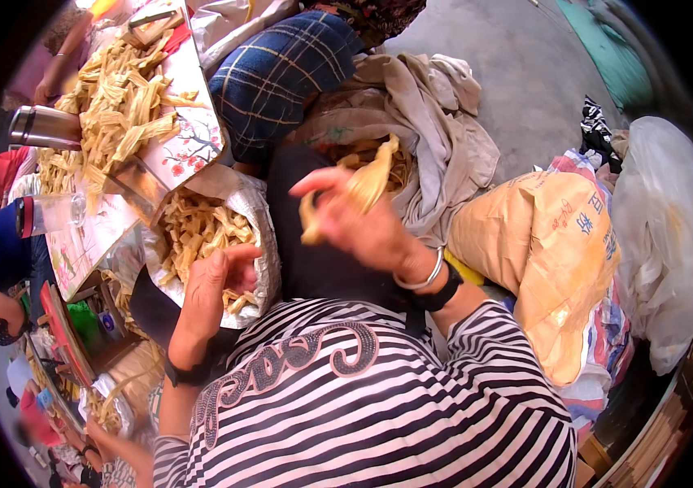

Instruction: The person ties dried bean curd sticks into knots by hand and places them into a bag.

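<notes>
My right hand (367, 232), blurred by motion, is raised over my dark-trousered lap and closed on a pale yellow, wrinkled piece of dried tofu skin (372, 183). Part of the piece shows below the fingers too. Lower and to the left, my left hand (207, 293) is at the near rim of a white woven sack (268, 244). Its thumb and fingers are apart, with nothing visible between them. Inside that sack lie many broken dried tofu skin pieces (196, 232). Beyond my right hand, a beige cloth sack (464, 154) with rolled-down sides holds more such pieces, partly hidden.
A floral-patterned table (200, 150) at the left bears a heap of dried tofu skin (123, 98), a steel tumbler (45, 128) and a clear jar (58, 213). A large brown paper sack (533, 252) and a clear plastic bag (660, 236) stand at the right. Other people sit around the table.
</notes>
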Action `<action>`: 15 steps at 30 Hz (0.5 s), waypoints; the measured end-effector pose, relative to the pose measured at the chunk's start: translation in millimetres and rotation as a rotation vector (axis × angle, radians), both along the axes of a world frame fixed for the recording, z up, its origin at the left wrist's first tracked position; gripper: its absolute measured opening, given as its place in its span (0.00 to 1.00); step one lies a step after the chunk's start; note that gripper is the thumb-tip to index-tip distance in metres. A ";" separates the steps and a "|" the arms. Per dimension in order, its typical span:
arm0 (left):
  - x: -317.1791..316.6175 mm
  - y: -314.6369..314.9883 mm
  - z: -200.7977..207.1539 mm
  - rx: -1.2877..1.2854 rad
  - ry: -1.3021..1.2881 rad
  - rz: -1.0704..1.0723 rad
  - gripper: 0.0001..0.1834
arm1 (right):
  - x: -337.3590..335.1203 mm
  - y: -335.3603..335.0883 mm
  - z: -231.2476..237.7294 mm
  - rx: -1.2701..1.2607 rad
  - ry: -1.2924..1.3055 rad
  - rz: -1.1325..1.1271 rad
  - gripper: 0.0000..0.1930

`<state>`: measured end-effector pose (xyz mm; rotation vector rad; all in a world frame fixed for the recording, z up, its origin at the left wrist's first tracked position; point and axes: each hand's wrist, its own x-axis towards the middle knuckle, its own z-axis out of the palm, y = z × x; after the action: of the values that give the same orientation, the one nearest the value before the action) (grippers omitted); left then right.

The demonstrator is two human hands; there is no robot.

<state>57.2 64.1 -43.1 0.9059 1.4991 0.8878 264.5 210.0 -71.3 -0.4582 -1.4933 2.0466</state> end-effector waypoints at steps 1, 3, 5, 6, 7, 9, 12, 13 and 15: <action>0.9 -0.1 1.7 0.003 -0.098 0.020 0.33 | -7.7 -12.6 13.5 0.111 0.103 0.098 0.17; 5.7 -0.6 7.8 -0.008 -0.292 0.058 0.32 | -28.7 -35.0 40.1 0.369 0.280 0.252 0.16; 18.0 -5.1 25.7 -0.070 -0.445 0.180 0.31 | -43.5 -54.4 61.7 0.517 0.311 0.383 0.15; 24.8 -5.5 31.8 -0.113 -0.603 0.179 0.28 | -51.1 -63.7 66.9 0.597 0.335 0.402 0.16; 28.3 -4.3 36.7 -0.156 -0.761 0.175 0.25 | -55.3 -71.3 72.1 0.677 0.360 0.419 0.16; 24.0 -2.2 30.5 -0.119 -0.821 0.185 0.17 | -55.2 -80.9 83.4 0.697 0.364 0.520 0.17; -6.4 -12.7 24.5 0.342 -0.940 0.391 0.11 | -51.8 -81.3 88.8 0.727 0.368 0.527 0.16; -21.0 -17.1 35.4 0.480 -1.067 0.598 0.07 | -47.5 -77.9 92.3 0.740 0.372 0.510 0.15; -46.3 -37.1 62.1 0.781 -1.203 0.546 0.03 | -39.8 -70.4 85.2 0.620 0.437 0.296 0.13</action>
<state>10.8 27.0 19.0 0.2667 0.2797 2.0189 224.7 139.6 13.9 0.4469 -1.8604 1.6047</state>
